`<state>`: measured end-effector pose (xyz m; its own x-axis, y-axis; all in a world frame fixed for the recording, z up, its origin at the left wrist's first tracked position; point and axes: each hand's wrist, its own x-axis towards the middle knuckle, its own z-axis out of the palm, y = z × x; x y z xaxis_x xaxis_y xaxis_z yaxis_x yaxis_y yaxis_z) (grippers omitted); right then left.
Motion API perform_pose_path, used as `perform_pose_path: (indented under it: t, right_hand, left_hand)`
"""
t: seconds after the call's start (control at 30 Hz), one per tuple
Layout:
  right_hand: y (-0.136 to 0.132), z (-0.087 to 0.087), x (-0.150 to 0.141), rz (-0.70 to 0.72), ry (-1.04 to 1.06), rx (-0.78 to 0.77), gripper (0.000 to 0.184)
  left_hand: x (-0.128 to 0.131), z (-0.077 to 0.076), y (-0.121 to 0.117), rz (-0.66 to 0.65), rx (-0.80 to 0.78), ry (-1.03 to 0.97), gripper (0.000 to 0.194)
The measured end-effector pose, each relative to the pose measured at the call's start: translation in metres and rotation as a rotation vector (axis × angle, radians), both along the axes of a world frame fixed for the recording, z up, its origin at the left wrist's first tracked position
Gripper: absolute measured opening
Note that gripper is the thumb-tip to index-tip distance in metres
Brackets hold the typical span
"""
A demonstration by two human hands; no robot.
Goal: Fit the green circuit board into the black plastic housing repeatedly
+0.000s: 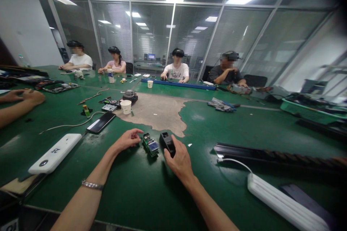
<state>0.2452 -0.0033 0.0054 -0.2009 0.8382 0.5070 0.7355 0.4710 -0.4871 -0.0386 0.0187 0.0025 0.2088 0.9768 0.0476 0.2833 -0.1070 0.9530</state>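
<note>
Your right fingers are curled around the black casing [167, 143], thumb on its near side, the right hand [179, 158] just right of the circuit board [150, 145]. Your left hand [128, 140] grasps nothing; its fingers are loosely bent and spread, the index reaching toward the board's far left edge. The board, your landmark, lies on the green table [121, 191]. Left of it and farther off you have the phone [101, 122] and paper cup [125, 107]; to its right, the long black rail [244, 153].
</note>
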Motion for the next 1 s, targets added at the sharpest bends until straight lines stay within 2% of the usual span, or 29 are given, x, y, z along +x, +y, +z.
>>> perform_pose_path:
  t: [0.37,0.47,0.6,0.73,1.0]
  right_hand:
    - [0.003,-0.005,0.001,-0.009,-0.003,-0.021,0.053]
    - [0.005,0.003,-0.003,-0.01,0.059,-0.012,0.052]
    - [0.004,0.028,-0.017,0.049,0.145,0.029,0.051]
    - [0.0,0.047,-0.039,0.108,0.138,0.02,0.051]
    - [-0.009,0.042,-0.068,0.138,-0.014,-0.006,0.053]
  left_hand:
    - [-0.001,-0.001,0.001,-0.002,-0.004,-0.002,0.05]
    - [-0.002,-0.002,0.002,0.004,-0.004,-0.009,0.05]
    - [-0.003,-0.002,0.002,0.012,-0.004,-0.021,0.051]
    - [-0.004,-0.001,0.001,0.001,0.005,-0.024,0.051]
    - [-0.006,-0.006,0.004,0.009,0.012,-0.05,0.053]
